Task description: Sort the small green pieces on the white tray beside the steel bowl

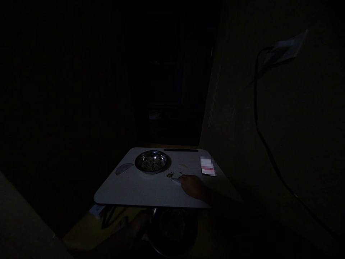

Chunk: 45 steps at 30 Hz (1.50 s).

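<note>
The right hand (pixel 192 186) is clamped on a pale, narrow, flat implement (pixel 176 181), long axis toward ten o'clock; small greenish grains (pixel 170 175) lie by its tip on the white, round-cornered tabletop (pixel 140 189). The left hand cannot be made out.

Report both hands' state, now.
Left hand: cannot be told; too dark to make out.
Right hand: closed, holding a small pale piece.

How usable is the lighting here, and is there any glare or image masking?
Head view: heavily underexposed, surroundings nearly black; the white table reads dimly; in the head view, the metal bowl shows small glints, the right hand is dark, and the bright screen is pixelated.
</note>
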### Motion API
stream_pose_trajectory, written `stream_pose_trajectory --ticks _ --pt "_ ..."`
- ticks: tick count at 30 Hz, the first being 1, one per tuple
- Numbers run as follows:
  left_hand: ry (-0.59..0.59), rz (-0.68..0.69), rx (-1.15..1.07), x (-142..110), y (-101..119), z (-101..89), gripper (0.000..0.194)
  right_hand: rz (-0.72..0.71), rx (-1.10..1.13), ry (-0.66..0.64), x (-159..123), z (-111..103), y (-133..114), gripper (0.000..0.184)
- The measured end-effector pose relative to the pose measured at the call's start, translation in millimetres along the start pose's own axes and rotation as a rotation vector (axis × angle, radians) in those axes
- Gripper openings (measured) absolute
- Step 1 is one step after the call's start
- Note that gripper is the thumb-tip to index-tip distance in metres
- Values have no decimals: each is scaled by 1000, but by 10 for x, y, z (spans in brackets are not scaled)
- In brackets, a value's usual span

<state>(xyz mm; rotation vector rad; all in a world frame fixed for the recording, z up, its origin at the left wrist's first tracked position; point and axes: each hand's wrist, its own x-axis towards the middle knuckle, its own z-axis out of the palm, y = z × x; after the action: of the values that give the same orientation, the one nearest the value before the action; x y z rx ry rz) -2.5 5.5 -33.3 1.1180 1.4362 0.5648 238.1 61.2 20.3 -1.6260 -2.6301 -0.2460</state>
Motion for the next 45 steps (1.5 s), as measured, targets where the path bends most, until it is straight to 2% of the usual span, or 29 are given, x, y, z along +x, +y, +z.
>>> stream_pose_trajectory --ticks 5,8,13,19,23,27,30,34,40,43,45 --pt "109 -76 -29 82 -32 11 11 7 25 -16 -61 -29 9 27" --pt "90 -89 -13 75 0 39 11 22 44 -25 -46 -42 -12 28" --pt "19 -26 -27 22 60 45 13 28 71 -21 17 -15 -44 29" --pt "60 -71 25 21 46 30 12 16 51 -7 15 -6 -51 29" --pt "51 -68 -11 -38 74 40 17 65 40 -40 -12 -16 -24 27" --pt "39 -46 -30 -76 101 45 17 46 55 -30 -36 -19 -9 25" --pt "26 -31 -78 -35 76 45 15 61 62 -51 -30 -23 -23 26" --pt "65 -39 -54 40 10 27 8 56 58 -41 10 -11 -44 26" --pt "47 -10 -105 62 -39 9 12 25 37 0 72 19 -66 27" --pt "88 -74 -99 61 -37 24 12 1 39 0 68 16 -81 27" --pt "71 -75 -98 49 -29 29 11 -7 41 1 47 11 -83 28"
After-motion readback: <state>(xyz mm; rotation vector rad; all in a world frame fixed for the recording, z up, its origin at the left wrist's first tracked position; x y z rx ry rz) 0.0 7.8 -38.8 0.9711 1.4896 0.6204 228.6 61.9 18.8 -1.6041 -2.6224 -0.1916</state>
